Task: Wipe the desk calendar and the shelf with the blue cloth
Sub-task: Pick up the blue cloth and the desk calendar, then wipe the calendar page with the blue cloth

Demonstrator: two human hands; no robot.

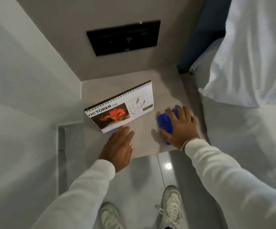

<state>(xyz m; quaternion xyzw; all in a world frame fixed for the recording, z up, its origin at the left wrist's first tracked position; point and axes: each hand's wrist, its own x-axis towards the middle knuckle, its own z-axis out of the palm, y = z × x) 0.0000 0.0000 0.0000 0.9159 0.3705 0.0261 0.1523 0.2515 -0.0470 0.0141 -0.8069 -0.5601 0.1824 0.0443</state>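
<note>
A spiral-bound desk calendar (122, 107), open at October with a red flower picture, stands on the left half of the pale grey shelf (165, 90). My left hand (119, 147) hovers flat with fingers together, its fingertips just at the calendar's near corner, holding nothing. On the right half of the shelf lies the blue cloth (164, 122), bunched under my right hand (181, 126), which presses down on it with fingers spread. Part of the cloth is hidden by the palm.
A black panel (124, 38) is set in the wall behind the shelf. A bed with white bedding (249, 63) and a blue headboard (205, 35) borders the shelf on the right. A white wall stands on the left. My shoes (171, 207) stand on the glossy grey floor below.
</note>
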